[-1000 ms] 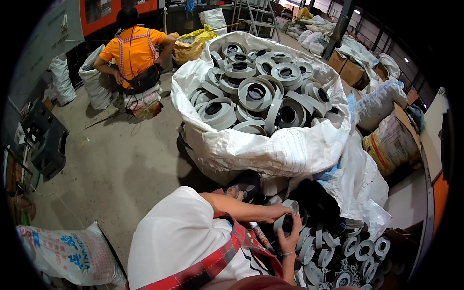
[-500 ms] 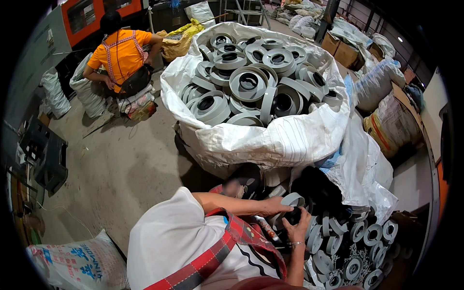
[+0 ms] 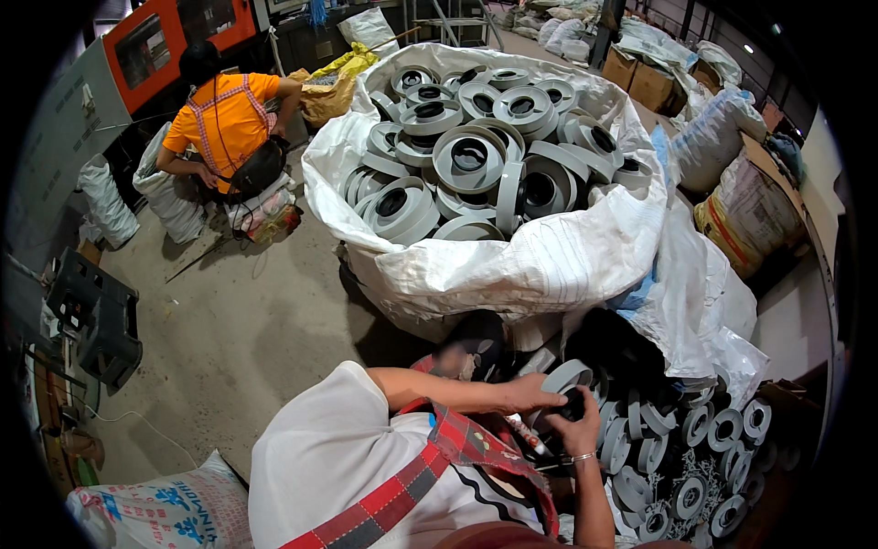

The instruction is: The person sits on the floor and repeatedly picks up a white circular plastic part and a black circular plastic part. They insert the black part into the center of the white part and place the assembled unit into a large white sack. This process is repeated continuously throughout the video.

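Low in front of me, right of the middle, my left hand [image 3: 529, 393] is closed on a grey plastic ring part [image 3: 568, 373]. A round black insert [image 3: 573, 403] sits at the ring's near side. My right hand [image 3: 581, 432], with a bracelet at its wrist, curls its fingers and thumb around the black insert. The two hands almost meet on the part. Part of the ring is hidden behind my fingers. Just right of my hands lies a heap of similar grey ring parts [image 3: 691, 497], several with thin grey branching plastic bits among them.
A large white woven bag [image 3: 512, 274] full of grey rings with black centres [image 3: 468, 156] stands ahead. A person in orange [image 3: 229, 119] sits at the far left beside white sacks [image 3: 169, 197]. Black plastic crates [image 3: 105, 334] stand left; a printed sack [image 3: 169, 512] lies near left.
My view has shifted slightly, so my hands and the ring appear a little farther right. Both hands keep their hold on the part, with the ring showing a bit more.
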A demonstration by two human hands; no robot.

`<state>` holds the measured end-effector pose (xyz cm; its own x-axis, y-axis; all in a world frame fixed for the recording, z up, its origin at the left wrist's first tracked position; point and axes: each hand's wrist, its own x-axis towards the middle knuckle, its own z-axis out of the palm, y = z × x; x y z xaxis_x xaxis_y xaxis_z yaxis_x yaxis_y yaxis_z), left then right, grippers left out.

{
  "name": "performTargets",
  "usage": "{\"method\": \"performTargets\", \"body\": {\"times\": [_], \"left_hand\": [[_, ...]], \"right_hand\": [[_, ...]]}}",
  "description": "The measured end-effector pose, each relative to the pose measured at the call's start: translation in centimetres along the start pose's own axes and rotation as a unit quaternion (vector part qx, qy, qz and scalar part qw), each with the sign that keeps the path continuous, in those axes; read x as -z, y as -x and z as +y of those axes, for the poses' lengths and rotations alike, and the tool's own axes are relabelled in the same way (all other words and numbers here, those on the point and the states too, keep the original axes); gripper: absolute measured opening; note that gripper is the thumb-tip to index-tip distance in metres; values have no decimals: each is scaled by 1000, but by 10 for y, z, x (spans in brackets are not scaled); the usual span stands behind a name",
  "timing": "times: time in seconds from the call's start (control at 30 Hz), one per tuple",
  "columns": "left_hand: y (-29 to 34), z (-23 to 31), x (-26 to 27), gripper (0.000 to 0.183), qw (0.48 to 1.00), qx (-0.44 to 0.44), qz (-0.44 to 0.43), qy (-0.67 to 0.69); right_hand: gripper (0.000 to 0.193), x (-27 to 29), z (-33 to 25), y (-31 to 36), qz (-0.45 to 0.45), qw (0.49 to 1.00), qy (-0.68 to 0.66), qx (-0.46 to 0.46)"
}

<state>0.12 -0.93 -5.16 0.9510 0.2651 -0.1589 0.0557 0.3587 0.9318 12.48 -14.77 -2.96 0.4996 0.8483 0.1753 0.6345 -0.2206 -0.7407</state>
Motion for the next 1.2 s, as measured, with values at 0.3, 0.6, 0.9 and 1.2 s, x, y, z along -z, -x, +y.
{"method": "performTargets", "body": {"times": [0.3,0.6,0.9,1.2], "left_hand": [[28,60,-14,57,981,-133,-17,-138],[-7,332,-3,98,516,-574,227,-594],[-12,158,2,48,849,-361,-2,-387],[-96,-26,44,47,951,170,41,-254]], "right_hand": [[48,-9,-10,-6,-7,951,-306,-52],[41,-18,73,-46,-26,967,255,6],[57,-81,130,-57,-108,845,494,-173],[45,-48,121,-69,-126,896,361,-226]]}}
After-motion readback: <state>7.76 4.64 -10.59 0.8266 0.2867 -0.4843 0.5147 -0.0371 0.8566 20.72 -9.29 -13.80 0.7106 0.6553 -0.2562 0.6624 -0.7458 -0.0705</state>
